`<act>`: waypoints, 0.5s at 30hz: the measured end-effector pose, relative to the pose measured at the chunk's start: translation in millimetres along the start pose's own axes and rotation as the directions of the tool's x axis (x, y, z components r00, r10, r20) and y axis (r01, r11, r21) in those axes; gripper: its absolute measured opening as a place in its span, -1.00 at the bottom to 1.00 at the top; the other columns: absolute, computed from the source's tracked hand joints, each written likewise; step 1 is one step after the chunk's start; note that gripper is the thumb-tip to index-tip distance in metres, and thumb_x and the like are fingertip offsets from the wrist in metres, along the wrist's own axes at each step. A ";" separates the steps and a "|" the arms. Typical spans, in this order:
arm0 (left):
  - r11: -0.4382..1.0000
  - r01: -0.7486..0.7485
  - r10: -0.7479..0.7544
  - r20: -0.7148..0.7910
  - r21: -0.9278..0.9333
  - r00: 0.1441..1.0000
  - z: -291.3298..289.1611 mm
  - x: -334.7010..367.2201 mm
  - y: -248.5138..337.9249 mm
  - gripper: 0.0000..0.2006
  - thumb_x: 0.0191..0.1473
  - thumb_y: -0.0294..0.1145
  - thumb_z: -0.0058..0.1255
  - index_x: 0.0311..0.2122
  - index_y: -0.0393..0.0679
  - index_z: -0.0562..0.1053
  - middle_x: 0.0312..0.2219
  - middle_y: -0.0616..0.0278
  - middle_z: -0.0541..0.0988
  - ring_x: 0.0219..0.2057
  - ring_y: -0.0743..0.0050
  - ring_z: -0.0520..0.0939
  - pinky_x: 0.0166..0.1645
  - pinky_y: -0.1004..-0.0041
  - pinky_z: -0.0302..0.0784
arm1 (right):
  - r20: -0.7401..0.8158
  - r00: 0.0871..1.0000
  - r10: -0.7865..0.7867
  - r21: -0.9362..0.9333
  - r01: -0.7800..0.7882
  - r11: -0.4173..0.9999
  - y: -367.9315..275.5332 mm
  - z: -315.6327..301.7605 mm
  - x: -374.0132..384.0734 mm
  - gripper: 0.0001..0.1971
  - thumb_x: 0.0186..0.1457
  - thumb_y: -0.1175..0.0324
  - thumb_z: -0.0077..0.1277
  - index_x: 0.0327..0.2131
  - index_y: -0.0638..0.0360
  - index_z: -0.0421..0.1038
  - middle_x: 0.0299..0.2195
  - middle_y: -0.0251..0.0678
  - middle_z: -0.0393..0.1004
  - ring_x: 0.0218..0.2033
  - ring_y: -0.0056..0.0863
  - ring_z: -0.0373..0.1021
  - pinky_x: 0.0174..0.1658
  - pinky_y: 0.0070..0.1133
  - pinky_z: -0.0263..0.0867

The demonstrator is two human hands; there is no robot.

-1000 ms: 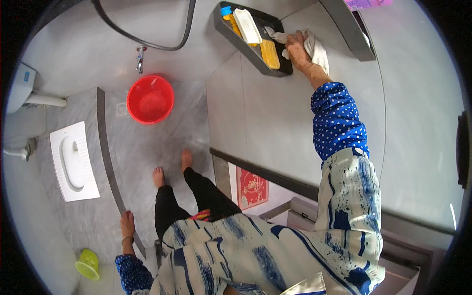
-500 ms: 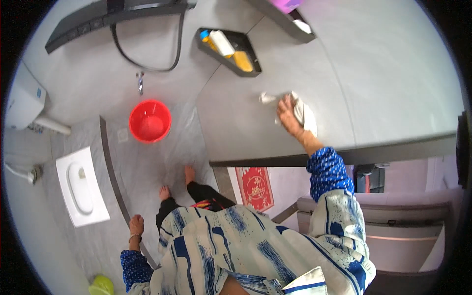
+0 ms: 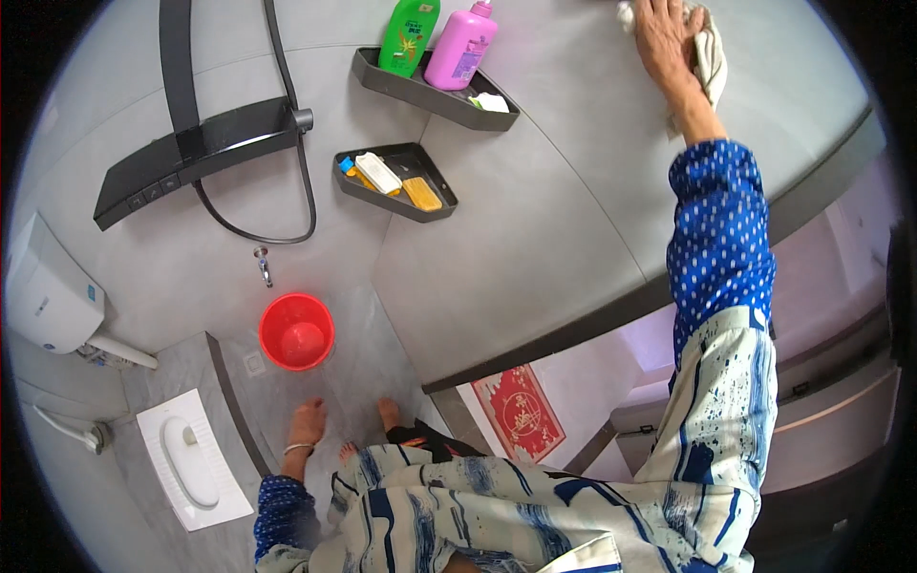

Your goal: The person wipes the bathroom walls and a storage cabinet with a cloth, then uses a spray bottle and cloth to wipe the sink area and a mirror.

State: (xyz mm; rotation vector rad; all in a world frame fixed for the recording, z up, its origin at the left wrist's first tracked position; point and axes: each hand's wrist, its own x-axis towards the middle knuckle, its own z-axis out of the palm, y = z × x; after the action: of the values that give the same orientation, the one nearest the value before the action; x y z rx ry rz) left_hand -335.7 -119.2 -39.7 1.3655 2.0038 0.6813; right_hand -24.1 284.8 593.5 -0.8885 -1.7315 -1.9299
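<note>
My right hand (image 3: 666, 46) is raised high on the grey wall panel at the upper right, its fingers spread over a whitish cloth (image 3: 709, 59) and pressing it to the surface. Part of the cloth shows past the thumb side and hangs down beside the wrist; a small end pokes out on the other side. My left hand (image 3: 307, 423) hangs low by my left side, above the grey floor. It holds nothing that I can see, and its fingers look loosely apart. The red bucket (image 3: 297, 331) stands on the floor beyond it.
Two dark corner shelves hold things: the upper shelf (image 3: 435, 98) a green bottle (image 3: 409, 36) and a pink pump bottle (image 3: 462, 48), the lower shelf (image 3: 401, 205) a yellow sponge (image 3: 421, 194). A tap (image 3: 263, 266), black shower unit (image 3: 205, 153), squat toilet (image 3: 196, 460) and red mat (image 3: 519, 414) surround me.
My right hand has slid the cloth up and to the right along the wall. My view has tilted upward, bringing the upper shelf and its bottles into sight. My left hand still hangs low.
</note>
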 end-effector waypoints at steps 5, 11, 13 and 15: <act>0.896 -0.408 0.393 0.116 0.173 0.912 26.4 24.6 71.7 -0.72 0.05 -0.28 -0.18 -0.25 -0.24 0.46 -0.33 -0.07 0.53 -0.30 -0.08 0.54 -0.18 0.18 0.45 | 0.103 0.988 -0.115 0.158 0.098 0.983 -47.2 21.1 -15.0 -0.70 -0.05 0.46 -0.11 -0.16 0.17 0.32 -0.08 -0.22 0.25 0.09 -0.16 0.10 0.11 -0.12 -0.03; 0.928 -0.352 0.360 0.052 -0.122 0.931 2.5 2.0 111.0 -0.71 0.09 -0.26 -0.16 -0.18 -0.22 0.44 -0.30 -0.09 0.54 -0.25 -0.11 0.53 -0.15 0.17 0.43 | 0.107 0.991 -0.078 0.369 0.033 0.929 -116.9 -24.5 -126.6 -0.72 -0.07 0.51 -0.08 -0.20 0.33 0.35 -0.04 -0.12 0.23 0.14 -0.07 0.08 0.13 -0.17 0.03; 0.928 -0.350 0.362 0.091 -0.127 0.928 -0.9 -1.8 109.4 -0.71 0.09 -0.26 -0.15 -0.17 -0.23 0.43 -0.28 -0.09 0.53 -0.24 -0.09 0.53 -0.14 0.19 0.43 | 0.201 0.976 -0.086 0.395 0.000 0.918 -135.7 -42.2 -181.7 -0.68 -0.04 0.53 -0.12 -0.14 0.37 0.34 0.01 -0.07 0.20 0.14 -0.04 0.07 0.11 -0.19 0.07; 0.922 -0.345 0.366 0.106 -0.175 0.924 -6.6 -3.1 105.8 -0.71 0.09 -0.26 -0.14 -0.17 -0.23 0.44 -0.27 -0.11 0.52 -0.24 -0.07 0.53 -0.13 0.22 0.42 | 0.201 0.978 0.064 0.486 -0.156 0.860 -173.6 -41.6 -256.8 -0.64 -0.03 0.53 -0.13 -0.09 0.38 0.32 0.03 -0.05 0.20 0.15 -0.06 0.07 0.11 -0.22 0.11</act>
State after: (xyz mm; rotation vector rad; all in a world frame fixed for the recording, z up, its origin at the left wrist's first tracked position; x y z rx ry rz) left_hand -273.7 -87.2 40.1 1.6535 1.5740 0.8584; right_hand 36.6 240.4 290.0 -0.9506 -2.0944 -1.2548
